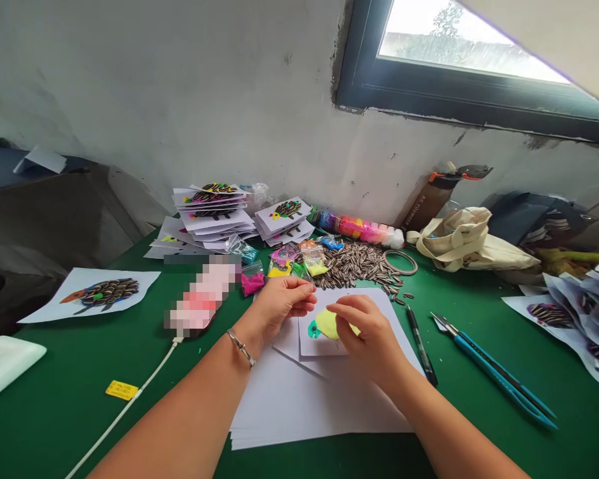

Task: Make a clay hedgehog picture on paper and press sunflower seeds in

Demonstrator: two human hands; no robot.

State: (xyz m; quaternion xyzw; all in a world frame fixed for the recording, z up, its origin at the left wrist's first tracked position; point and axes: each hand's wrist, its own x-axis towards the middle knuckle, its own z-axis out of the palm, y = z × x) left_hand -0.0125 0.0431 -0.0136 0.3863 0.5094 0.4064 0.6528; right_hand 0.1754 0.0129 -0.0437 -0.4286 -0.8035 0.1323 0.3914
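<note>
A small white card (309, 342) bears a yellow clay shape (326, 324) with a teal clay head (313, 328) at its left end. It lies on a stack of white paper (279, 406). My left hand (284, 303) hovers at the card's upper left, thumb and fingers pinched together; whatever may be between them is too small to make out. Over the card's right part is my right hand (367, 326), its fingers bent and apart, with nothing visible in them. It hides part of the yellow shape. Beyond both hands lies a heap of striped sunflower seeds (359, 263).
Bagged coloured clay (253, 281) and stacked seed-decorated cards (214, 219) stand behind. A pen (420, 346) and blue tweezers (499, 372) lie right. On the left are a blurred pink object (202, 299) with a white cable (154, 379) and a bird picture (100, 293).
</note>
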